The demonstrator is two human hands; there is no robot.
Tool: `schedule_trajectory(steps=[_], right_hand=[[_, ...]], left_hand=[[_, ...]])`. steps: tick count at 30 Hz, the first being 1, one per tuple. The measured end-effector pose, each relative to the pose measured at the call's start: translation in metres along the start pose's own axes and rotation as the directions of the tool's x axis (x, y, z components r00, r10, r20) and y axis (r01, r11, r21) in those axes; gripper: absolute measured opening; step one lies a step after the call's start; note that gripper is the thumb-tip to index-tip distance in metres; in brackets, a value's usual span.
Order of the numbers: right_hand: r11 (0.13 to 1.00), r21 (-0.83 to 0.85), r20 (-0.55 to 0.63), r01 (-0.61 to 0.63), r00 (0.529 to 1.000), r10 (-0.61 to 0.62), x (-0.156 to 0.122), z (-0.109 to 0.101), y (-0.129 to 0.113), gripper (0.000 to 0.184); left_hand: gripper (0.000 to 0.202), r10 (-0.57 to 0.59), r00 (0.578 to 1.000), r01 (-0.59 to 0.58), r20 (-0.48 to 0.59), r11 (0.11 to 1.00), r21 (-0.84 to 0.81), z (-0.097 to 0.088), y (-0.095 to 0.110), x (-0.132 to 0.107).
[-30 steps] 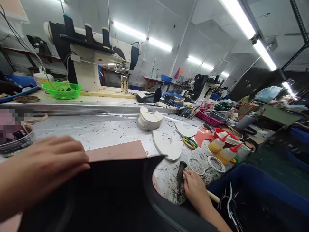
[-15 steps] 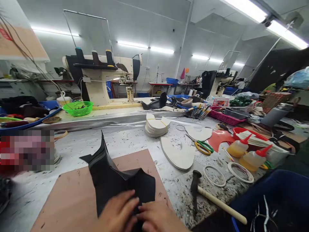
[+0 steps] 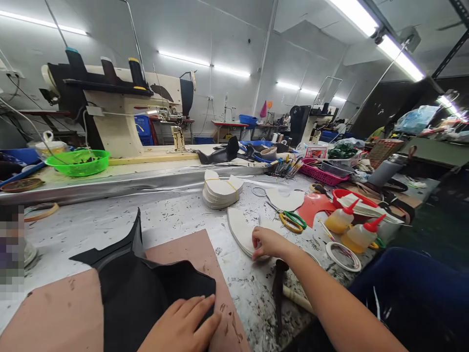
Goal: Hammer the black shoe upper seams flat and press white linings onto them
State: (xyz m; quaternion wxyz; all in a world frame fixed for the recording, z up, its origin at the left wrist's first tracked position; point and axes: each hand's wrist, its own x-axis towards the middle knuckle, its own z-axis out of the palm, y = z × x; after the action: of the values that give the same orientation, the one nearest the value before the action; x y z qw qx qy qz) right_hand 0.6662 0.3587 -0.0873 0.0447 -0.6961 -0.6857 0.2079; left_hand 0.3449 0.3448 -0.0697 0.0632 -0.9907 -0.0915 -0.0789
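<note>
My left hand (image 3: 183, 325) lies flat, fingers spread, on a black leather piece (image 3: 139, 288) that rests on a pinkish-brown board (image 3: 190, 252) at the bench's near edge. My right hand (image 3: 267, 243) reaches out over the bench and its fingertips touch the near edge of a flat white insole-shaped piece (image 3: 240, 227). Whether the fingers pinch that piece I cannot tell. A hammer (image 3: 280, 291) with a pale wooden handle lies just under my right forearm.
A stack of white insoles (image 3: 222, 188), green-handled scissors (image 3: 293, 221), two glue bottles with red caps (image 3: 351, 227), tape rings (image 3: 342, 254) and a red cut piece (image 3: 313, 205) lie to the right. A sewing machine (image 3: 120, 112) and green bowl (image 3: 78, 161) stand behind. A blue bin (image 3: 414, 278) sits at right.
Both hands were together on the black piece half a second ago. My right hand has left it and reached forward to the white insole piece; the left stays on the leather.
</note>
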Motion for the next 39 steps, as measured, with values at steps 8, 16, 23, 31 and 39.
schedule_trajectory(steps=[8,16,23,31,39], right_hand=[[0.98,0.19,-0.159,-0.061,0.983,0.092,0.01,0.004,0.017,0.02],[0.924,0.328,-0.674,-0.197,0.637,0.375,-0.005,-0.035,0.04,0.033],[0.992,-0.119,-0.83,0.041,0.545,-0.122,-0.069,-0.042,-0.031,0.028],[0.893,-0.407,-0.756,0.193,0.477,-0.448,-0.075,0.043,-0.028,0.056],[0.95,-0.242,-0.628,-0.194,0.778,-0.001,-0.033,0.056,0.024,0.051]], left_hand=[[0.058,-0.114,0.929,0.237,0.352,0.914,-0.329,0.013,-0.008,0.126],[0.071,-0.215,0.885,0.428,0.412,0.722,-0.544,0.045,-0.022,0.171],[0.081,-0.325,0.86,0.435,0.394,0.062,-0.898,0.013,-0.016,0.157],[0.044,-0.643,0.676,0.053,0.36,-0.444,-0.894,-0.004,0.022,0.144],[0.048,-0.727,0.672,-0.271,0.142,-0.42,-0.866,-0.077,0.011,0.099]])
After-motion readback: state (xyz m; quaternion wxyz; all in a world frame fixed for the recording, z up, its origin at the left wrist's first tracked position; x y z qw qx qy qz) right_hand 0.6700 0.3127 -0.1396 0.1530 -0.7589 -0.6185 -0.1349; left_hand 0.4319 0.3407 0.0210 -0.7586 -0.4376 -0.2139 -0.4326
